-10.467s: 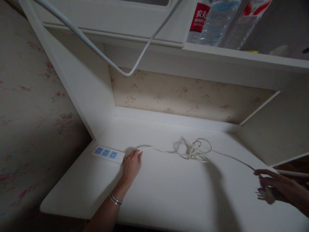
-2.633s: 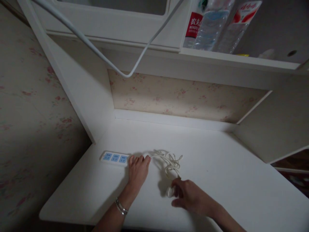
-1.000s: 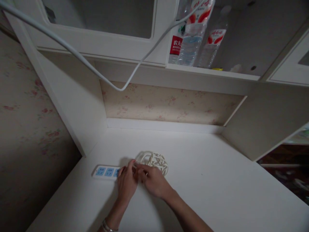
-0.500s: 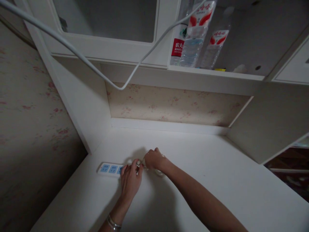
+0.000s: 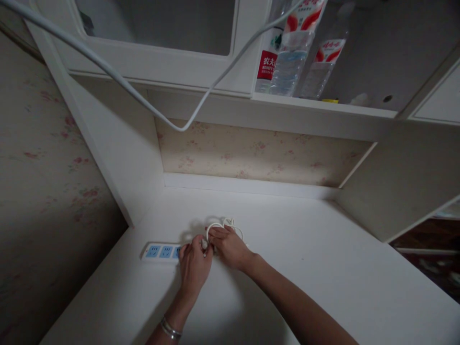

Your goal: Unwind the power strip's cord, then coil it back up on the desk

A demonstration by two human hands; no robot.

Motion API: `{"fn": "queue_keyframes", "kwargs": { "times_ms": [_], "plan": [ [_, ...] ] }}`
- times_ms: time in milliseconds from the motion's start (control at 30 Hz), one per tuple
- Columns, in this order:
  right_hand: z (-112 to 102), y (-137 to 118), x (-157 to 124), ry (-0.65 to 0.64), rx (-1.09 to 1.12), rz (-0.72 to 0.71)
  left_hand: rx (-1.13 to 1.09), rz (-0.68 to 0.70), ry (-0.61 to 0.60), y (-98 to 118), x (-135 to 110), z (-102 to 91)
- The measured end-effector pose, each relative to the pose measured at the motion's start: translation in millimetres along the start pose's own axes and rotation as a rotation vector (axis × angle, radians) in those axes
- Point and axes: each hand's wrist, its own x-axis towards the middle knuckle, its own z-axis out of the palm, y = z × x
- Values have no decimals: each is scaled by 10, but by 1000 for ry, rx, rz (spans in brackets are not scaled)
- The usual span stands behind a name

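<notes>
A white power strip [image 5: 161,252] with blue socket faces lies on the white desktop, its right end hidden behind my left hand [image 5: 196,263]. The fingers of that hand are closed in a pinch on the bunched white power cord [image 5: 214,224] at the strip's right end. My right hand [image 5: 230,247] is right beside it, palm down, its fingers bent over the same cord. Loops of the cord stick out beyond the right-hand fingers. Exactly where the fingertips press on the cord is hidden.
A thick white cable [image 5: 183,128] hangs across the view in front of the cabinet [image 5: 158,62]. Plastic bottles [image 5: 291,62] stand on the open shelf above the desk [image 5: 302,220]. Side panels and a flowered wall [image 5: 251,148] border the desktop.
My right hand has lowered and turned from a fist to a flatter pose, fingers lying toward my left hand. More cord loops now show behind it. My left hand has barely moved.
</notes>
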Motion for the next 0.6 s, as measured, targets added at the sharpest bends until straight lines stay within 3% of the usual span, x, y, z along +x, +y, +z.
{"fn": "queue_keyframes", "kwargs": {
  "times_ms": [300, 500, 600],
  "plan": [
    [168, 56, 136, 98, 158, -151, 15, -26, -34, -3, -2, -5],
    [342, 193, 176, 310, 448, -45, 2, -9, 5, -46, 39, 29],
    [426, 236, 175, 346, 553, 21, -59, 5, 0, -68, 64, 29]
  ]
}}
